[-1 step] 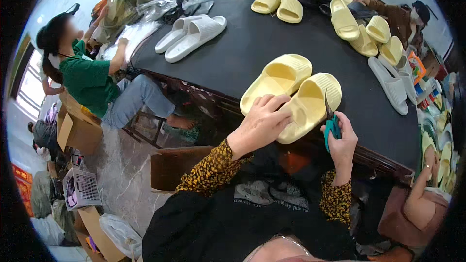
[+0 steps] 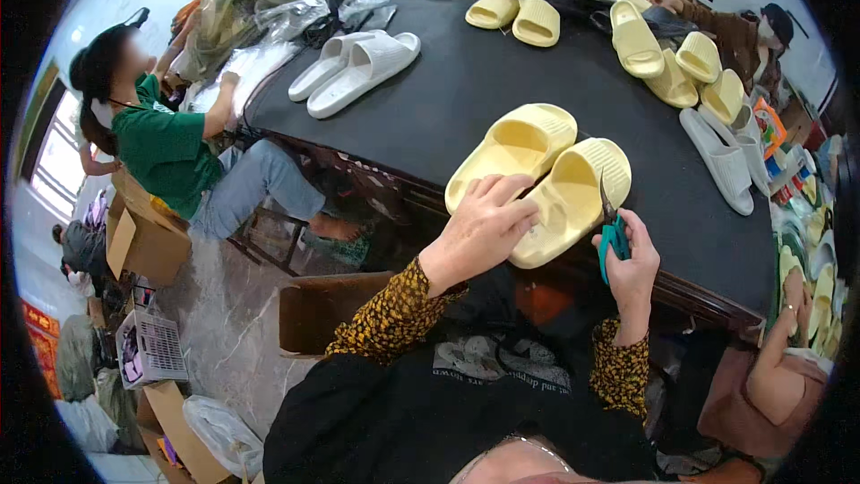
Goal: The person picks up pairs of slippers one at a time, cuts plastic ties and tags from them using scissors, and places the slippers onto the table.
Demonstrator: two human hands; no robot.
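A pair of pale yellow slide slippers sits at the near edge of the black-topped table, the left slipper [image 2: 479,161] beside the right slipper [image 2: 573,202]. My left hand [image 2: 488,224] is closed on the heel part of the right slipper, its fingers bent over the footbed near the gap between the two. In my right hand [image 2: 634,260] is a pair of scissors [image 2: 613,240] with teal handles. Their dark blades point up and away from me, against the right side of the right slipper's strap. Whether the blades touch the strap I cannot tell.
White slippers [image 2: 363,72] lie at the table's [image 2: 403,152] left. More yellow slippers [image 2: 537,22] stand far back, with others [image 2: 636,40] and white ones [image 2: 717,157] at the right. A person in green [image 2: 170,139] sits left. A cardboard box [image 2: 148,237] and grey basket [image 2: 161,350] stand on the floor.
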